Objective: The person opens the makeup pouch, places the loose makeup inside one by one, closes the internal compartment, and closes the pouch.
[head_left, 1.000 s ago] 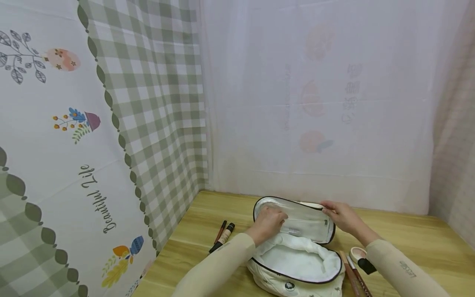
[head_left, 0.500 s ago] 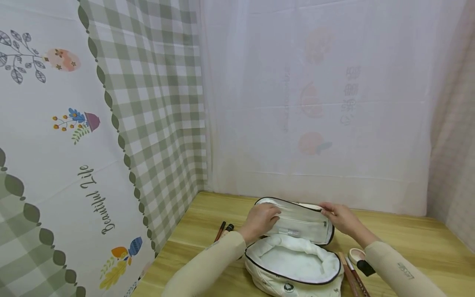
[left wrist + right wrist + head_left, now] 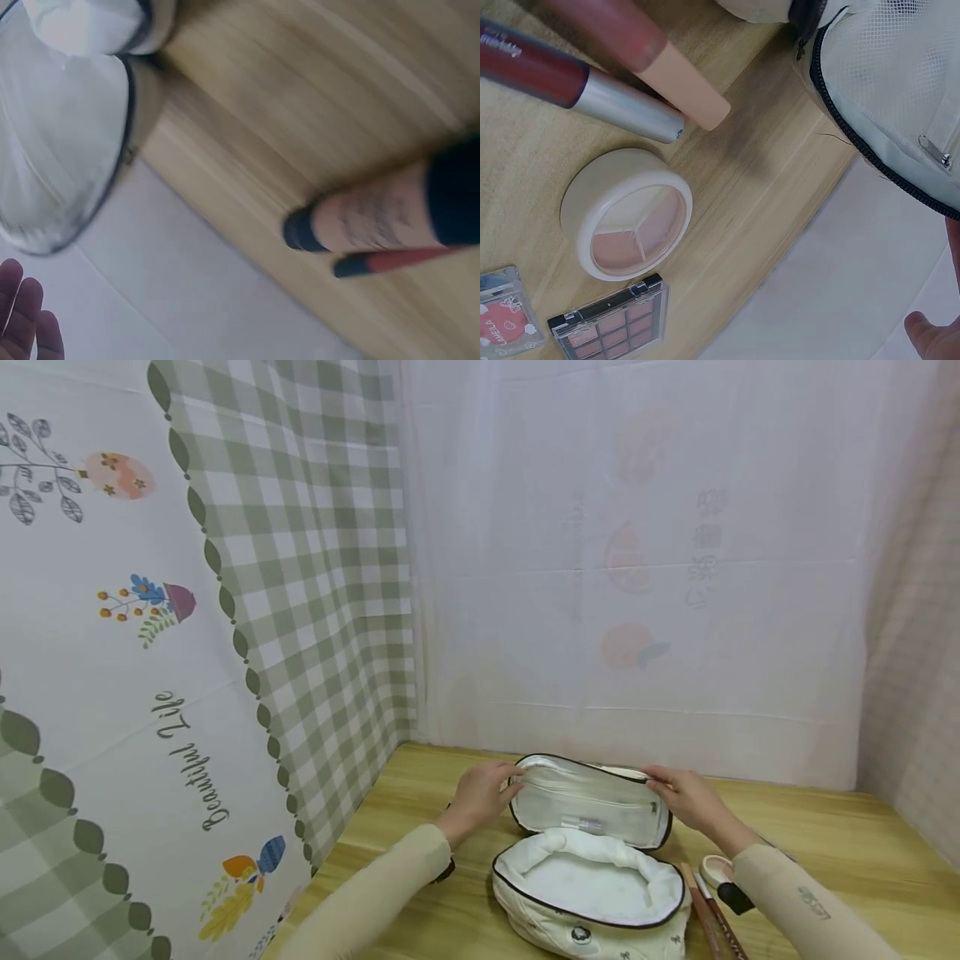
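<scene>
A cream cosmetic bag (image 3: 551, 920) with dark piping stands unzipped on the table, its padded white inside showing. Its lid (image 3: 600, 789), with a mesh pocket and a small zipper pull (image 3: 934, 150), is raised at the back. At the lid's upper right corner, my right hand (image 3: 693, 797) pinches the edge, thumb in front and fingers behind. My left hand (image 3: 480, 795) is at the lid's upper left edge. In the left wrist view its fingers (image 3: 28, 307) are extended and hold nothing. A small clear item (image 3: 581, 824) shows low in the lid.
Right of the bag lie two lip gloss tubes (image 3: 634, 112), a round three-colour compact (image 3: 570, 210), an eyeshadow palette (image 3: 619, 326) and a small blush case (image 3: 506, 322). On the left are a foundation tube (image 3: 375, 217) and a red pencil (image 3: 397, 260). White cloth (image 3: 510, 610) hangs behind the table.
My left hand has drawn out from the front of the lid's pocket and moved left to the lid's left edge. My right hand keeps its hold on the right corner.
</scene>
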A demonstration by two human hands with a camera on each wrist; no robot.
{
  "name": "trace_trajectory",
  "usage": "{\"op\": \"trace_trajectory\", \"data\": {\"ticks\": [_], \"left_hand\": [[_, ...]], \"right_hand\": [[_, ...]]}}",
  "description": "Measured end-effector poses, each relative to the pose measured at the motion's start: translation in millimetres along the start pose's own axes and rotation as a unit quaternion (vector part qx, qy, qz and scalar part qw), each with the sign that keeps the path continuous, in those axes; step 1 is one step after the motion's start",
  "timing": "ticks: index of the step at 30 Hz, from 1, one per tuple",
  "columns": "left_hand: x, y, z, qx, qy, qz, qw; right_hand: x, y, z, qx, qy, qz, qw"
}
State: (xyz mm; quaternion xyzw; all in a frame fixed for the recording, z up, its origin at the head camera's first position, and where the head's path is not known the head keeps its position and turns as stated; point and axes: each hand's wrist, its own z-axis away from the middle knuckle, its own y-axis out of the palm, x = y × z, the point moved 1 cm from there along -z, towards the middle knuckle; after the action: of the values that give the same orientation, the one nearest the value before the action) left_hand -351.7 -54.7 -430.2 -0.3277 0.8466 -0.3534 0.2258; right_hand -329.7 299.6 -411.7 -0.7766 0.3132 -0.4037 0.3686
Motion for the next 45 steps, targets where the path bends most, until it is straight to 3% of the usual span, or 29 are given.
{"op": "trace_trajectory", "data": {"ticks": [8,16,26,38,45], "left_hand": [[31.6,-17.7,17.8,-0.021,-0.072,0.016,0.9970],[49.5,-34.6,45.1,0.008,-0.139,0.029,0.9899],[73.5,-41.1,85.9,0.032,-0.201,0.051,0.9778],[81.5,-42.8,106.0,0.064,-0.219,0.059,0.9718],[81.9,-35.9,111.7,0.089,-0.222,0.079,0.9678]], "right_hand": [[2.3,4.1,1.4,-0.014,-0.009,0.014,0.9998],[2.6,7.7,3.3,-0.015,-0.003,0.019,0.9997],[5.2,6.8,4.9,-0.001,0.011,0.013,0.9999],[2.3,5.2,5.2,0.004,0.018,0.026,0.9995],[1.9,0.0,7.3,0.006,-0.005,0.046,0.9989]]}}
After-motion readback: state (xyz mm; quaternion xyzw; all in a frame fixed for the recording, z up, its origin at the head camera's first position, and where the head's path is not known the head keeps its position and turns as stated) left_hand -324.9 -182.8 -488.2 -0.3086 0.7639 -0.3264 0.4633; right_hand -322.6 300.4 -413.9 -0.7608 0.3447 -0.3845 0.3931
